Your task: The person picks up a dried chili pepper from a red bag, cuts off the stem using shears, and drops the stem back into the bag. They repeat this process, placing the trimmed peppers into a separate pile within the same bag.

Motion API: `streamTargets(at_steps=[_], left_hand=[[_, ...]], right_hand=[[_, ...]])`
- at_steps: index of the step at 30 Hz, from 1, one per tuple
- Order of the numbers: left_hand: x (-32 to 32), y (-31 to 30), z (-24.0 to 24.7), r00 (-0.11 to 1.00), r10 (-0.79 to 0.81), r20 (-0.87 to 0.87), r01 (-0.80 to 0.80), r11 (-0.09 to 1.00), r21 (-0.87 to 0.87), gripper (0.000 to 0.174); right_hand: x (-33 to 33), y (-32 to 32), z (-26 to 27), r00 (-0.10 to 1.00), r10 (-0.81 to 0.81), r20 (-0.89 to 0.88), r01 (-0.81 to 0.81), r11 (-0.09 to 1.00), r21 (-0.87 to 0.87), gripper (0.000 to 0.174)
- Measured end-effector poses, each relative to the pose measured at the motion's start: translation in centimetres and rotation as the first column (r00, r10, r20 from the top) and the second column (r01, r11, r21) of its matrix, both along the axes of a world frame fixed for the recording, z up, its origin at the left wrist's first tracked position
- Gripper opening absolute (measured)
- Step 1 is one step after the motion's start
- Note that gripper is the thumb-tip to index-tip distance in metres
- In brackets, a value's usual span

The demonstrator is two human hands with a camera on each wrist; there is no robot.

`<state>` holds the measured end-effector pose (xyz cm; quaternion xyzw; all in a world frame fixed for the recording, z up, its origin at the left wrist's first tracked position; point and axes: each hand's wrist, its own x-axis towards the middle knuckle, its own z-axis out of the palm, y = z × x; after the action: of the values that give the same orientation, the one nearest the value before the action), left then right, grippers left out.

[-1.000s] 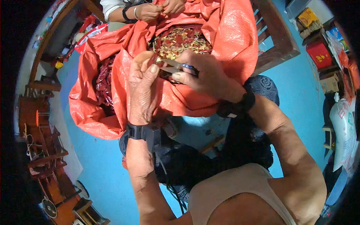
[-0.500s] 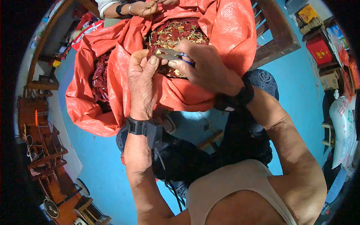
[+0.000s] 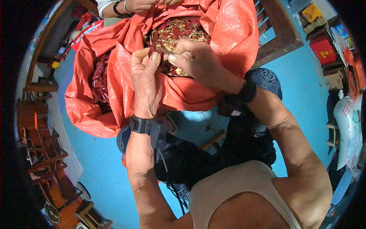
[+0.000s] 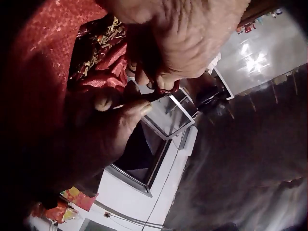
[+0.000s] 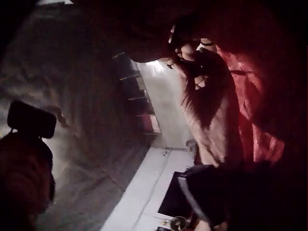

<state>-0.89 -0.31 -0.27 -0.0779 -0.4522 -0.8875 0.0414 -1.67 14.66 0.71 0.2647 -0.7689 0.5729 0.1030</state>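
Pinching a dried red chili at upper centre, my left hand points up; my right hand, curled round scissors, slants toward upper left.

The left hand pinches a dark red piece. In this view, just below the left hand is the right hand, thumb extended; left of it, a red sack and dry bits; below right, a pale-framed pane and a dark, wrinkled sheet.
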Motion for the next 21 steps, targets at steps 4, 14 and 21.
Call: streamTargets(at_steps=[4, 14, 21], left_hand=[[0.1, 0.3, 0.2, 0.997, -0.079, 0.001, 0.079, 0.993, 0.092, 0.019], [0.0, -0.4, -0.2, 0.986, -0.169, -0.002, 0.168, 0.978, 0.126, 0.021], [0.2, -0.1, -0.1, 0.996, -0.087, 0.023, 0.086, 0.996, 0.034, 0.019]], right_hand=[[0.8, 1.4, 1.5, 0.833, 0.425, 0.356, -0.261, 0.867, -0.423, 0.024], [0.1, 1.2, 1.1, 0.966, -0.056, -0.252, 0.107, 0.975, 0.194, 0.024], [0.3, 1.3, 1.4, 0.977, -0.136, -0.162, 0.184, 0.925, 0.333, 0.027]])
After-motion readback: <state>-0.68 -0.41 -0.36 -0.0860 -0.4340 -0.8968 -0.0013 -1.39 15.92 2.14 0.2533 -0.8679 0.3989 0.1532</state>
